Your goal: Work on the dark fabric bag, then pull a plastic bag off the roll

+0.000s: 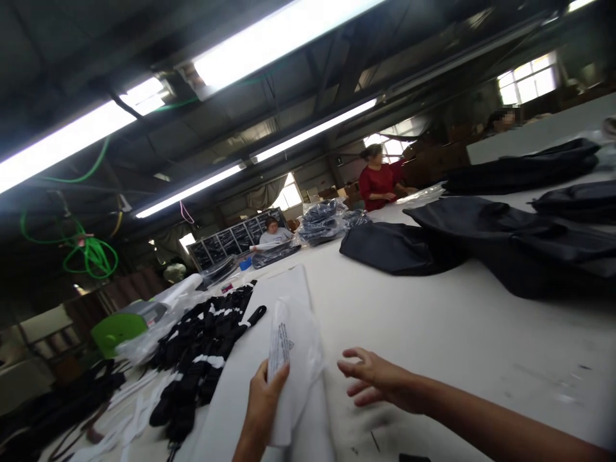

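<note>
My left hand (264, 401) grips a clear plastic bag (303, 350) with printed text, its thumb and fingers closed on the bag's left side. The bag looks flat and partly see-through, over a long white board (240, 385) on the table. To the right, my right hand (370, 378) hovers with fingers spread and nothing in them, apart from the bag. Bundles of black straps (206, 346) with white bands lie left of my left hand.
Large black fabric covers (481, 237) lie on the white table (375, 308) at right. A person in red (378, 183) and another in grey (274, 236) work beyond, near plastic-wrapped stacks (322, 221). A green machine (118, 330) stands at left.
</note>
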Motion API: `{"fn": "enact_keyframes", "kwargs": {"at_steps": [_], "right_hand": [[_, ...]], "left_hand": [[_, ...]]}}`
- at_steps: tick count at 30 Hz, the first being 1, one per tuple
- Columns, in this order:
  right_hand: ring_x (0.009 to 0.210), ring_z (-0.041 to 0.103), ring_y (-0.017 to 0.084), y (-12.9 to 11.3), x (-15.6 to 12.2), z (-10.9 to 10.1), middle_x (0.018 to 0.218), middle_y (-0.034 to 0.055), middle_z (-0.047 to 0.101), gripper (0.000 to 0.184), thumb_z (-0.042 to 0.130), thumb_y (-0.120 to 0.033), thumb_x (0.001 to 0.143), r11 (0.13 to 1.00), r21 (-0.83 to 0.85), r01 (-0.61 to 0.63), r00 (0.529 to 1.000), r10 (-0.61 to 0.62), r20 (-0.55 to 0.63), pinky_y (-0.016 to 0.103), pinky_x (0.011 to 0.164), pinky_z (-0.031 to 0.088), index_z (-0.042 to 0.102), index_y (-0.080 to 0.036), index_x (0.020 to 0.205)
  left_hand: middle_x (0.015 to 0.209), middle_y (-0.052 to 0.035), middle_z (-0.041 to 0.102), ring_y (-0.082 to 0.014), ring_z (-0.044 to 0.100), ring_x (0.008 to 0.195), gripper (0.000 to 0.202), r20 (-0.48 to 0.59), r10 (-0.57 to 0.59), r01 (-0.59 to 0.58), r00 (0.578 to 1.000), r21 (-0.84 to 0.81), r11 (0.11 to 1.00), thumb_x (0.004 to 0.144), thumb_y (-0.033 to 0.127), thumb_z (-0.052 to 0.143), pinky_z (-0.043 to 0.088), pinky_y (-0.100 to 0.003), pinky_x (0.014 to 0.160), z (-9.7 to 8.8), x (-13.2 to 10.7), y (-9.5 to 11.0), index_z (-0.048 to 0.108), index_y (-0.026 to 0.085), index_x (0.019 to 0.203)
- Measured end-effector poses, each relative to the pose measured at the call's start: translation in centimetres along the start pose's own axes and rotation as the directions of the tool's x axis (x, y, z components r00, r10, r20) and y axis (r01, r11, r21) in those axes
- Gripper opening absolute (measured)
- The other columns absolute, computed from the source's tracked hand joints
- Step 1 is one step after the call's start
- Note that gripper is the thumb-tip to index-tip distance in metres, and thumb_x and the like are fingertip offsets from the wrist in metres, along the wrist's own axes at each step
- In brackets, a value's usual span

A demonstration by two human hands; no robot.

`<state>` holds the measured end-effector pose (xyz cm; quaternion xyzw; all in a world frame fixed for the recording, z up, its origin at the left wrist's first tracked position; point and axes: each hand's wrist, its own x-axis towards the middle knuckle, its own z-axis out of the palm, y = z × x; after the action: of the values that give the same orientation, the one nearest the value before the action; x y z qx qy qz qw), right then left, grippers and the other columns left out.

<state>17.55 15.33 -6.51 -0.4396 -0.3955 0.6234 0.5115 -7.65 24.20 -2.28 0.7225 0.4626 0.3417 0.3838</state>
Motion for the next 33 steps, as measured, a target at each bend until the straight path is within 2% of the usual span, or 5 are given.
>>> {"fn": "enact_keyframes", "kwargs": {"at_steps": [4,9,17,23,33], "right_hand": [[0.129,0.053,0.031,-0.3,2.4,-1.3,0.153,0.0307,0.028,0.149,0.076,-0.093,0.041,0.965,0.260,-0.023,0.995,-0.003,0.099,0.036,0.101,0.054,0.015,-0.011,0.150],[0.106,0.064,0.022,-1.6,4.5,-1.4,0.115,0.0133,0.068,0.102,0.094,-0.069,0.043,0.928,0.364,0.084,0.989,-0.123,0.085,0.028,0.088,0.053,0.058,-0.013,0.120],[0.072,0.063,0.018,-4.2,3.1,-0.3,0.078,0.0083,0.070,0.065,0.099,-0.048,0.045,0.911,0.302,0.280,0.960,-0.269,-0.080,0.026,0.069,0.050,0.072,-0.006,0.085],[0.068,0.060,0.014,-3.9,3.4,-1.5,0.075,0.0016,0.068,0.061,0.097,-0.055,0.050,0.870,0.324,0.372,0.921,-0.302,-0.247,0.023,0.065,0.048,0.066,-0.012,0.081],[0.069,0.065,0.017,-1.4,5.1,-7.2,0.071,-0.0012,0.067,0.028,0.079,-0.031,0.065,0.798,0.467,0.380,0.901,-0.205,-0.383,0.028,0.072,0.059,0.056,-0.021,0.078]], "left_hand": [[0.119,-0.0162,0.071,-0.0320,0.067,0.108,0.077,0.122,-0.081,0.127,0.989,-0.443,0.888,0.075,0.064,0.072,0.056,-0.037,0.088,1.9,-1.8,2.8,0.052,0.012,0.128],[0.115,-0.0138,0.074,-0.0328,0.067,0.112,0.070,0.209,-0.135,0.239,0.969,-0.627,0.741,0.077,0.057,0.076,0.057,-0.038,0.092,3.8,-1.6,0.9,0.057,0.012,0.128],[0.111,-0.0170,0.076,-0.0373,0.065,0.117,0.062,0.389,-0.391,0.513,0.834,-0.807,0.292,0.088,0.045,0.059,0.055,-0.047,0.105,3.6,-1.6,-1.8,0.055,0.004,0.134],[0.104,-0.0082,0.079,-0.0315,0.068,0.113,0.053,0.296,-0.296,0.323,0.908,-0.945,0.045,0.086,0.059,0.056,0.053,-0.042,0.108,2.8,-2.1,-2.5,0.071,0.017,0.114],[0.087,-0.0159,0.077,-0.0293,0.073,0.084,0.049,0.269,-0.418,0.401,0.868,-0.876,0.268,0.089,0.046,0.060,0.063,-0.039,0.081,1.8,-2.7,-1.8,0.064,0.004,0.114]]}}
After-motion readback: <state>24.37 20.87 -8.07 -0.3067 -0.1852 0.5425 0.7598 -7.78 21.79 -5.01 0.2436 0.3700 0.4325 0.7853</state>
